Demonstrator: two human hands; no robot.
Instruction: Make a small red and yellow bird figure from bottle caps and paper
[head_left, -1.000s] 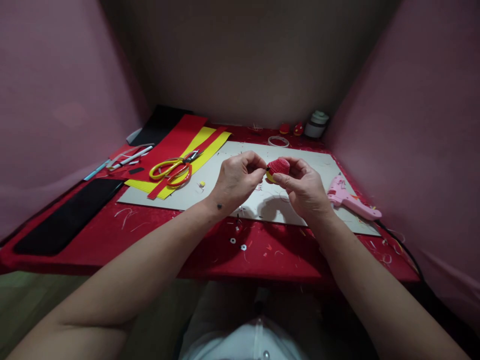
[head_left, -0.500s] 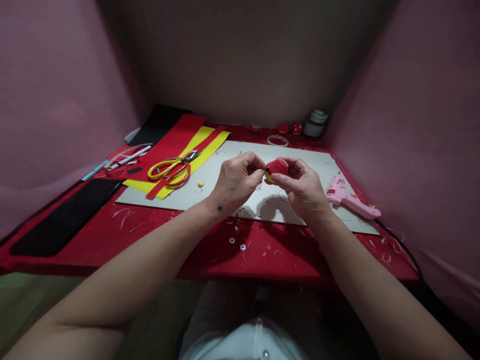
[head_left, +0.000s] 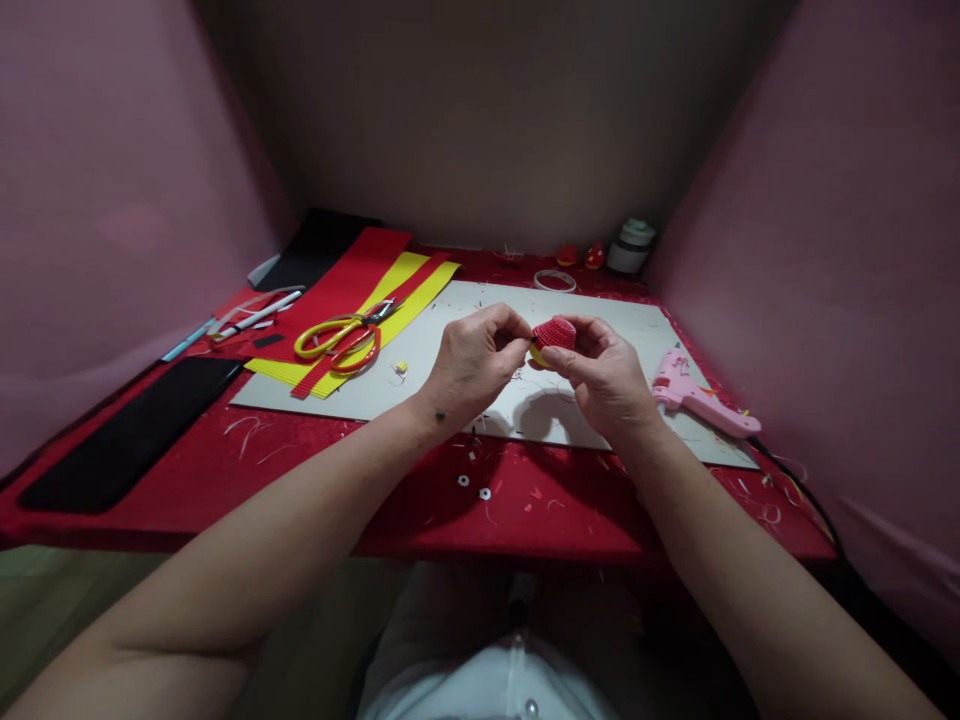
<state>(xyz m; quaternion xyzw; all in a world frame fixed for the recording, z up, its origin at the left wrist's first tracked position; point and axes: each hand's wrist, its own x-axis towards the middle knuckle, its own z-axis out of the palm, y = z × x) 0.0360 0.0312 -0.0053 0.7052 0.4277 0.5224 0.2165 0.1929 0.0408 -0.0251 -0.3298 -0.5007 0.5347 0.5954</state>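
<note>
Between the fingers and thumb of my right hand [head_left: 606, 368] is a small rounded red-and-yellow paper craft piece [head_left: 555, 335], with ridged red coils on top and yellow below. My left hand [head_left: 484, 350] is closed in a pinch at its left side. A tiny black piece [head_left: 533, 339] shows at the left fingertips, against the craft piece; whether it is stuck there cannot be made out. Both hands are raised above the white board [head_left: 360, 400]. The right fingers partly cover the craft piece.
Scissors [head_left: 345, 338] lie on red and yellow corrugated sheets [head_left: 337, 270] at left. A pink glue gun [head_left: 701, 393] rests at the board's right edge, its cord trailing down. At the back are a tape ring [head_left: 555, 281], a jar [head_left: 631, 247] and small red figures [head_left: 595, 257]. Paper scraps are scattered about.
</note>
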